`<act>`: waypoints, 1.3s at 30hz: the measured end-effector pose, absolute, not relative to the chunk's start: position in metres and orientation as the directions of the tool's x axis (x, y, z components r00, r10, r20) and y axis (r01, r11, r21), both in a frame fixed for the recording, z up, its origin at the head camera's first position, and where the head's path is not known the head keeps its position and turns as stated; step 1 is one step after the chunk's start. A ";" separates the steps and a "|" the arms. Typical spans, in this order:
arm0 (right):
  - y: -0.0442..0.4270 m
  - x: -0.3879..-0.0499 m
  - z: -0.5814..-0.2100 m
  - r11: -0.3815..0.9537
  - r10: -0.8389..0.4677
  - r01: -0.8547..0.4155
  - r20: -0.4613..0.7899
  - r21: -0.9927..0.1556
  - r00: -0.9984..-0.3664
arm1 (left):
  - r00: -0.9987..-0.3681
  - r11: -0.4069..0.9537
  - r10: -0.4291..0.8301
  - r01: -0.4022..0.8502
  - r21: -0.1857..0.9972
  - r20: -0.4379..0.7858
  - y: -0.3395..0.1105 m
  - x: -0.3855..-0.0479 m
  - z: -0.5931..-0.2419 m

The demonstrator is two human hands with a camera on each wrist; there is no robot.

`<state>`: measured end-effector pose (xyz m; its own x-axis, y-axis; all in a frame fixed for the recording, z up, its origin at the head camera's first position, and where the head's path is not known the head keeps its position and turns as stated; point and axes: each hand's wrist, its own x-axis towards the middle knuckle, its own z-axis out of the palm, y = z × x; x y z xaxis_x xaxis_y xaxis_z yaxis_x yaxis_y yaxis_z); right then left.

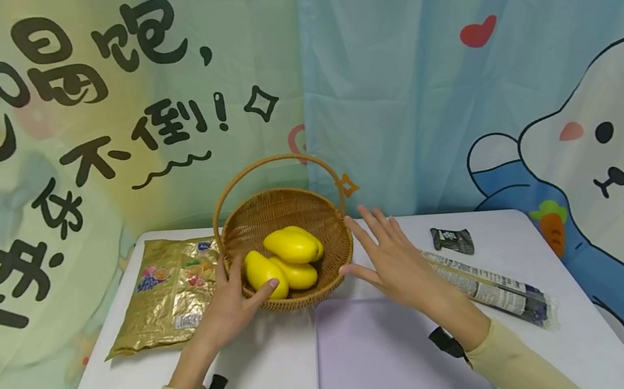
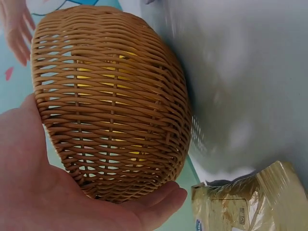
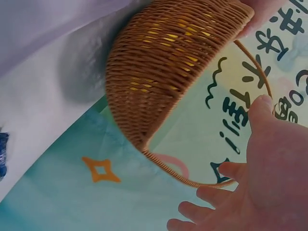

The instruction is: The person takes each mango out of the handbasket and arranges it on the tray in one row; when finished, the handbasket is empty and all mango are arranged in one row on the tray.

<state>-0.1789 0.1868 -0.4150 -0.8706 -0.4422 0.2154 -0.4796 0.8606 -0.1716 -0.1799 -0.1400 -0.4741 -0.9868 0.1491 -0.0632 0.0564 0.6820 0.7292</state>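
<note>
A brown wicker basket [image 1: 248,222] with a tall arched handle stands at the back middle of the table. Several yellow mangoes [image 1: 291,247] lie inside it. My left hand [image 1: 231,312] grips the basket's left front side, its thumb over the rim and its fingers along the outer wall. In the left wrist view that hand cups the woven wall, and yellow shows through the gaps. To the right of the basket, my right hand [image 1: 399,264] has its fingers spread; the thumb is close to the rim, and whether it touches I cannot tell.
A gold fruit-printed bag [image 1: 170,294] lies left of the basket. The lilac tray [image 1: 377,362] lies in front, partly under the right arm. A long clear-and-dark package [image 1: 495,291] and a small black packet [image 1: 452,240] are on the right. Printed curtains hang behind the table.
</note>
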 end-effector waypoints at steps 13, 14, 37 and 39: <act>0.158 -0.207 -0.394 0.770 -0.548 -0.569 0.158 -0.289 -0.821 | -0.987 0.704 0.158 0.109 0.702 -0.006 -0.136 -0.179 -0.474; 0.157 -0.209 -0.393 0.764 -0.556 -0.576 0.155 -0.291 -0.816 | -0.987 0.703 0.161 0.117 0.702 0.004 -0.136 -0.179 -0.474; 0.120 -0.259 -0.388 0.685 -0.683 -0.535 -0.181 -0.494 -0.707 | -0.986 0.688 0.158 0.148 0.710 0.053 -0.131 -0.172 -0.480; 0.117 -0.262 -0.389 0.691 -0.683 -0.534 -0.198 -0.488 -0.703 | -0.986 0.684 0.160 0.149 0.714 0.052 -0.131 -0.172 -0.479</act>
